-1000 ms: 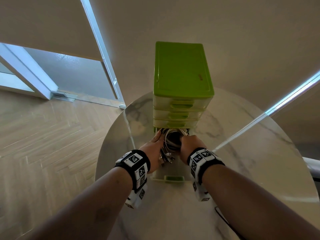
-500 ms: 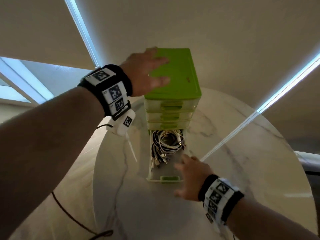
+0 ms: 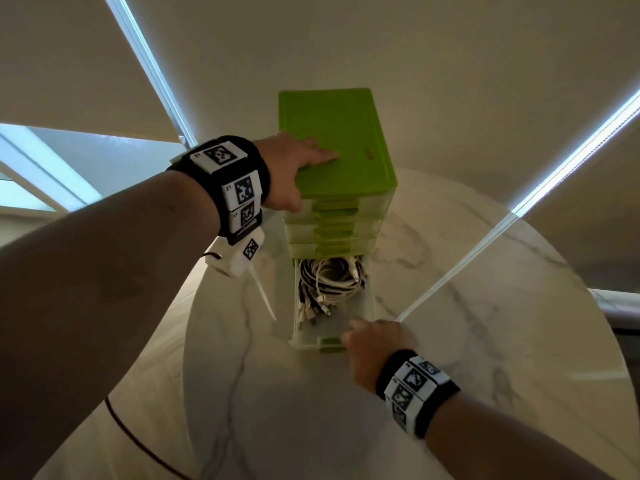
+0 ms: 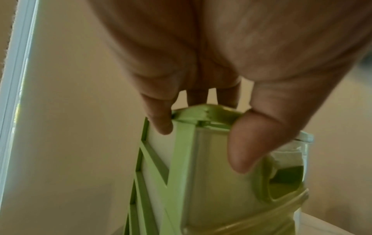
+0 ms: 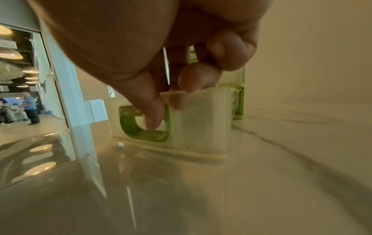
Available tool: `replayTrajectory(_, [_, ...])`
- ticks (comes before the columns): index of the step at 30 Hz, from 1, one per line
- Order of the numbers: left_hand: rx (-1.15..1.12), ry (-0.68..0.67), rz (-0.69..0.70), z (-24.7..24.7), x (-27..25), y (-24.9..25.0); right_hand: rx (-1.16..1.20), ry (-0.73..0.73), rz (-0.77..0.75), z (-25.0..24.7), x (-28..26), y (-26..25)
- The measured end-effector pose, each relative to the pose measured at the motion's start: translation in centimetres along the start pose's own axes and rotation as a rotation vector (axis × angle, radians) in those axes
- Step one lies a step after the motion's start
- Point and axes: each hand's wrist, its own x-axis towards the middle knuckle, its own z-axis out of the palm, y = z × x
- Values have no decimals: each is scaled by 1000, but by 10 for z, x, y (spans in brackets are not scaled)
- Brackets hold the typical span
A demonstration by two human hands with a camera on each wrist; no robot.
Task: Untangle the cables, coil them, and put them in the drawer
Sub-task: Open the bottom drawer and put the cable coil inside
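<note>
A green drawer unit (image 3: 343,133) stands on a round marble table (image 3: 485,341). Its bottom drawer (image 3: 372,306) is pulled out and holds a coiled bundle of black and white cables (image 3: 329,282) with the plugs toward the front. My left hand (image 3: 304,174) grips the unit's top front-left corner (image 4: 201,116), fingers on the lid and thumb down the front. My right hand (image 3: 360,336) pinches the drawer's front wall (image 5: 201,124), thumb on the green handle (image 5: 130,125) and a finger over the rim.
Three upper drawers (image 3: 332,233) of the unit are closed. The table edge curves along the left, with wooden floor (image 3: 145,410) beyond. A thin black wire (image 3: 138,441) trails over the floor at lower left. A blind-covered wall (image 3: 450,64) rises right behind the unit.
Both hands have left the cables in the drawer. The left hand rose and settled on the unit's top; the right hand drew back and took the drawer front.
</note>
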Motion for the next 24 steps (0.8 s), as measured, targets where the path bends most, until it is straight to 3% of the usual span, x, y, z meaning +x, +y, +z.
replayTrajectory(9, [-51,-20,-35,-4,-4,2,51,76,57,-18,34,7])
replayTrajectory(17, [-103,-12,-32,-3,-8,2,173,233,148,-25,65,21])
replayTrajectory(21, [-104,-9,-30,-3,-9,2,314,317,280,-25,82,31])
replayTrajectory(24, [-107,-9,-33,-2,-7,2,346,246,304,-22,94,33])
